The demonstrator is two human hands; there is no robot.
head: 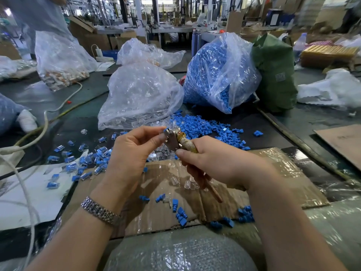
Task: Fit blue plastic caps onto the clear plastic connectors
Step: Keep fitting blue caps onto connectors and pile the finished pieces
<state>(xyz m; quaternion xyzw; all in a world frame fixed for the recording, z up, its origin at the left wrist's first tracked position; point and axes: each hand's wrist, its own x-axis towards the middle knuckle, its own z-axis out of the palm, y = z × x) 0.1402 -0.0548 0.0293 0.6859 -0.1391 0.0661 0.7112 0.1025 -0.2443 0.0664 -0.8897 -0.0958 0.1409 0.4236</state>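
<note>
**Head view: cap being pressed home with pliers**

Head view, one frame. A pair of pliers (pixel 176 142) is gripped in the right hand (pixel 216 165), fingers curled round the taped handles; one handle is seen sticking out below the palm. A small blue cap (pixel 166 130) is pinched at the plier nose by the left hand (pixel 130 151), thumb and forefinger closed on it.

Step judged to be the seating of one cap onto a clear connector, held at the tool's tip. Next move is likely a squeeze of the handles, with the piece kept square so the cap is not skewed.

Stock: loose blue caps (pixel 207 128) are piled on the table beyond the hands, spilling from an open bag of blue caps (pixel 218 73). A bag of clear connectors (pixel 140 94) sits left of it. Assembled pieces (pixel 93 157) are scattered left of the left hand. More loose parts lie on the taped cardboard sheet (pixel 277 173).

Hard to make out:
- connector at the nose: transparent, mostly covered by fingertips; not confirmed
- how far the plier nose is closed: cannot be told
- cap seated or not: not resolvable
</note>
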